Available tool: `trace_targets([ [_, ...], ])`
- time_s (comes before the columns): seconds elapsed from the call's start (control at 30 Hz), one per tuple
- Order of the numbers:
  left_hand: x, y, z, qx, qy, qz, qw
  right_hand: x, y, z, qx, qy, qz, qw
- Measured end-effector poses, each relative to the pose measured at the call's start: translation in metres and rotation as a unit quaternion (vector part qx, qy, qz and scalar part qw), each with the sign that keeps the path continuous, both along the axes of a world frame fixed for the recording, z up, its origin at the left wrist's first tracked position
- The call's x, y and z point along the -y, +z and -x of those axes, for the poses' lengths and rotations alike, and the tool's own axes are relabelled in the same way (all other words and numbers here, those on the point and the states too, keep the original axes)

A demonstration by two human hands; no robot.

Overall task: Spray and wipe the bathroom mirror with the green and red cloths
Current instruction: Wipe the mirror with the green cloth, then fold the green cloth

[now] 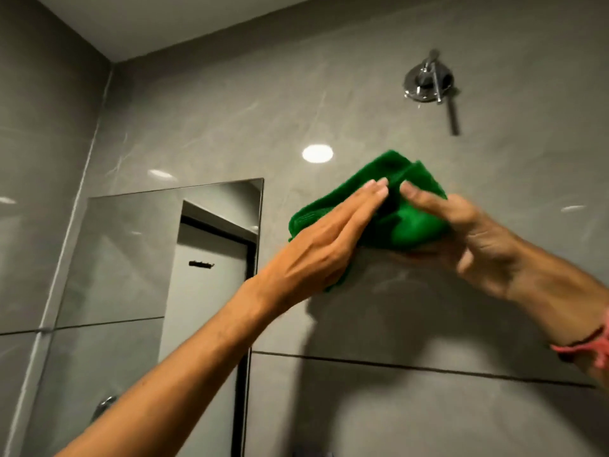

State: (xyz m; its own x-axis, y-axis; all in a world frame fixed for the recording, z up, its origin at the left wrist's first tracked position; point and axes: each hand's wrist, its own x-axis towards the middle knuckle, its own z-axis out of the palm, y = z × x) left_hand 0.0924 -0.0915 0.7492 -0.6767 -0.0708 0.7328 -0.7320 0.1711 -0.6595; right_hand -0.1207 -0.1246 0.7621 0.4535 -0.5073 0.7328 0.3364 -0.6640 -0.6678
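Observation:
A bunched green cloth [408,209] is held up in front of the grey tiled wall, to the right of the mirror [131,258]. My left hand [316,245] lies flat over the cloth's left side, fingers straight and together. My right hand [471,239] grips the cloth's right side from below, thumb on top. The mirror hangs at the left and reflects a door and grey tiles. No red cloth and no spray bottle are in view.
A chrome wall fitting [428,82] with a hanging rod sits high on the wall above the cloth. A round light reflection [317,153] shines on the tile. A red band [590,347] is on my right wrist. The wall corner runs down the left.

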Motion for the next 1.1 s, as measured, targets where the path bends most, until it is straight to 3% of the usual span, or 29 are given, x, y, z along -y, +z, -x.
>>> trace_targets([
  [0.07,-0.009,-0.008,0.0,0.026,0.016,0.001,1.0,0.002,-0.012,-0.002,0.015,0.003,0.008,1.0],
  [0.1,-0.014,-0.011,-0.003,-0.003,0.006,-0.002,1.0,0.003,-0.017,-0.003,0.038,-0.007,0.009,0.999],
  [0.2,-0.033,-0.032,-0.01,-0.185,-0.031,-0.015,0.982,-0.001,-0.035,-0.001,0.085,-0.04,0.015,0.995],
  [0.27,-0.045,-0.054,-0.009,-0.358,-0.1,-0.067,0.926,-0.009,-0.047,-0.001,0.11,-0.029,0.002,0.994],
  [0.33,-0.055,-0.078,-0.005,-0.511,-0.232,-0.18,0.808,-0.018,-0.062,-0.002,0.136,-0.018,-0.026,0.99],
  [0.43,-0.059,-0.111,-0.004,-0.595,-0.417,-0.39,0.566,-0.027,-0.084,-0.005,0.166,-0.024,-0.088,0.982],
  [0.47,-0.061,-0.123,-0.002,-0.601,-0.439,-0.429,0.512,-0.028,-0.095,-0.005,0.162,-0.026,-0.106,0.981],
  [0.5,-0.063,-0.134,0.0,-0.606,-0.454,-0.445,0.479,-0.028,-0.106,-0.002,0.152,-0.028,-0.117,0.981],
  [0.57,-0.067,-0.154,0.002,-0.616,-0.467,-0.444,0.453,-0.027,-0.131,0.01,0.124,-0.035,-0.13,0.983],
  [0.77,-0.07,-0.227,0.003,-0.617,-0.396,-0.499,0.462,-0.025,-0.214,0.054,-0.019,-0.083,-0.143,0.986],
  [0.87,-0.069,-0.287,0.014,-0.626,-0.357,-0.542,0.431,-0.023,-0.273,0.073,-0.073,-0.078,-0.211,0.972],
  [1.03,-0.069,-0.417,0.035,-0.66,-0.295,-0.607,0.33,-0.017,-0.405,0.097,-0.098,-0.063,-0.383,0.916],
  [1.1,-0.072,-0.476,0.043,-0.681,-0.26,-0.635,0.256,-0.015,-0.471,0.108,-0.142,-0.068,-0.449,0.88],
])
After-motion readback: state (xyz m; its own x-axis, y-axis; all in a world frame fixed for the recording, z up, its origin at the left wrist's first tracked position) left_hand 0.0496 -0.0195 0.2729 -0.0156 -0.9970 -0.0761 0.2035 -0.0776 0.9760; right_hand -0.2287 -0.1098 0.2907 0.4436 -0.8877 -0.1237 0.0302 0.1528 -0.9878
